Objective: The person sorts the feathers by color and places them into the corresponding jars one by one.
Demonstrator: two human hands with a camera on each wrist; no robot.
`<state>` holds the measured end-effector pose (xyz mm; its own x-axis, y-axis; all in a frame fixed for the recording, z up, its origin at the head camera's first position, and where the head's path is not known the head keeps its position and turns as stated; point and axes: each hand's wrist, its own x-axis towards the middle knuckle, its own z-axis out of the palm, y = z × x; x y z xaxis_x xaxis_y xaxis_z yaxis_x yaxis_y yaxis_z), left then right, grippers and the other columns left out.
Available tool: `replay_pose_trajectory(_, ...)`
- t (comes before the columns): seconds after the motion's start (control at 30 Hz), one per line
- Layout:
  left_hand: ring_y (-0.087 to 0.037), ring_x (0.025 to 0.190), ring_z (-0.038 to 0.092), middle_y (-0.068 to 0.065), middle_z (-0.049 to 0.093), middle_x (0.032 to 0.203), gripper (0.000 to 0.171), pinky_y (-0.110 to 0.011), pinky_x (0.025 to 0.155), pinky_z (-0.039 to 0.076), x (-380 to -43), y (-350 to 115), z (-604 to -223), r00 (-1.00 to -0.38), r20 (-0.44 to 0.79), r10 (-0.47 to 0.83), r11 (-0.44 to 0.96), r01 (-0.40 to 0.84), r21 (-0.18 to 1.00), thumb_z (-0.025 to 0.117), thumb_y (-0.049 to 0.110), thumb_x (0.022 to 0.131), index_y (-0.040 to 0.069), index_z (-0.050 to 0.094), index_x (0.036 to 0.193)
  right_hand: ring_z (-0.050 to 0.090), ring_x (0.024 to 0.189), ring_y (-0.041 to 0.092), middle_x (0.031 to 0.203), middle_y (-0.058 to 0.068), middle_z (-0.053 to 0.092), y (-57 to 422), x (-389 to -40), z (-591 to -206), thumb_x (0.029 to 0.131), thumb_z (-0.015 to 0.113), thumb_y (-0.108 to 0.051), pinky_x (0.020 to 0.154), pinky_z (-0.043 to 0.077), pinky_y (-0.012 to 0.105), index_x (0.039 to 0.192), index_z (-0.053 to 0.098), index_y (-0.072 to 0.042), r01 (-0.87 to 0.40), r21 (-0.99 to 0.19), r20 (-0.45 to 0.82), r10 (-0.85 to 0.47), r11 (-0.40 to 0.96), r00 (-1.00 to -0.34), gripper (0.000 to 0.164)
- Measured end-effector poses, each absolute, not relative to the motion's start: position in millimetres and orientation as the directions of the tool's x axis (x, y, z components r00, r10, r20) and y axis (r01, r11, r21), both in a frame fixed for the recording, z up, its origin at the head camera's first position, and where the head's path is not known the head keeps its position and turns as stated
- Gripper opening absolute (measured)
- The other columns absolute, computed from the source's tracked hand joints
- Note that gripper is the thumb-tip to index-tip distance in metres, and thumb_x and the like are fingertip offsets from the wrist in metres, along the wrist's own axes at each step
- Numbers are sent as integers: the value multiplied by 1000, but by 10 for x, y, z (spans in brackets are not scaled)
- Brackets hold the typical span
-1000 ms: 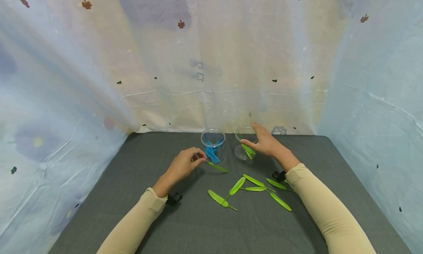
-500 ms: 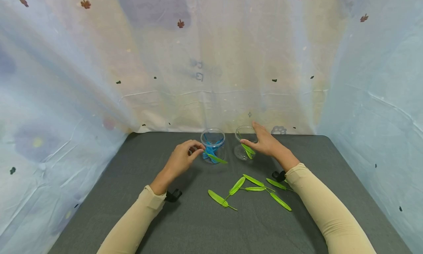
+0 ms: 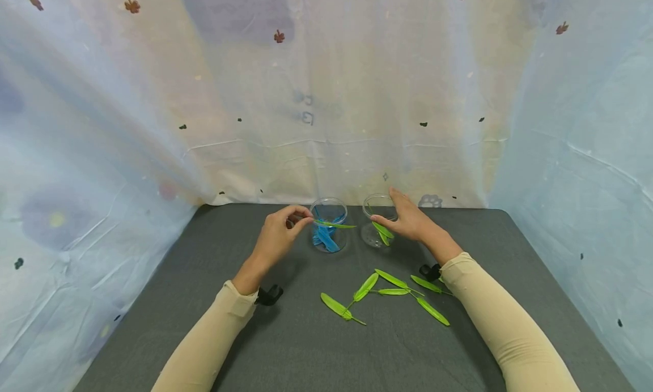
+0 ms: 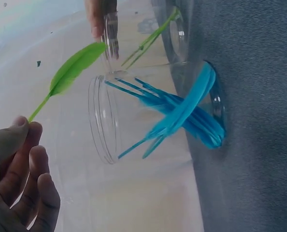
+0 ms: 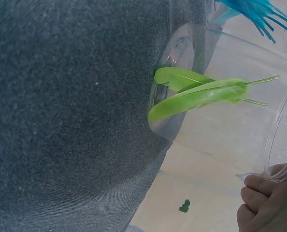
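Grey cloth-covered table (image 3: 285,346), with a clear cylindrical jar (image 4: 102,123) holding slim blue feathers (image 4: 182,108). Just right of that jar, a second clear jar (image 5: 221,130) has two green feathers (image 5: 196,99), right hand (image 3: 407,216) clamped on its rim. Near the first jar's mouth, the left hand (image 3: 279,233) pinches a leaf-shaped bright green feather (image 4: 73,70) by its quill.

Left hand (image 3: 279,228), reaching from seven o'clock, pinches; right hand (image 3: 410,217), from five, grips, its part-hidden fingers (image 5: 254,198) seemingly curled.

head: bright, even light | table (image 3: 388,358): soft shadows | wrist views: dimmer, hazy, perhaps slightly blurred
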<state>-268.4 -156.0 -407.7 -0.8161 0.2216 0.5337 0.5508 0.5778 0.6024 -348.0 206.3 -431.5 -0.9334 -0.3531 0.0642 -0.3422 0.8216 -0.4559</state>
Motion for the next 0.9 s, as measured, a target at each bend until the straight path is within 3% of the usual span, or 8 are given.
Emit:
replay_pose_trajectory(0.3,-13,81,69,1,77,104,12,-35,70,56,-2750,-1516,-4009,-804,566,181,559,558,613,73,26,105,18,78,112,6,163,49,179,22,3,2054,-3486,-4307,99,56,-77,130,12,70,173,4,-2,-344,-453,64,-355,822,-933,117)
replay_pose_trajectory(0.6,-14,72,64,-2,78,108,14,-32,58,50,-2848,-1403,-3925,-789,592,166,563,569,599,72,26,106,17,78,114,6,163,49,179,22,4,2065,-3485,-4296,100,57,-76,131,12,70,173,4,-2,-345,-457,63,-357,820,-932,117)
replay_pose_trajectory(0.9,-17,75,66,-4,78,108,14,-34,61,53,-2954,-1266,-3894,-783,598,172,595,566,570,73,26,105,15,78,113,5,164,47,179,21,3,2070,-3494,-4318,99,57,-77,131,13,70,173,4,-2,-344,-465,63,-357,816,-932,117)
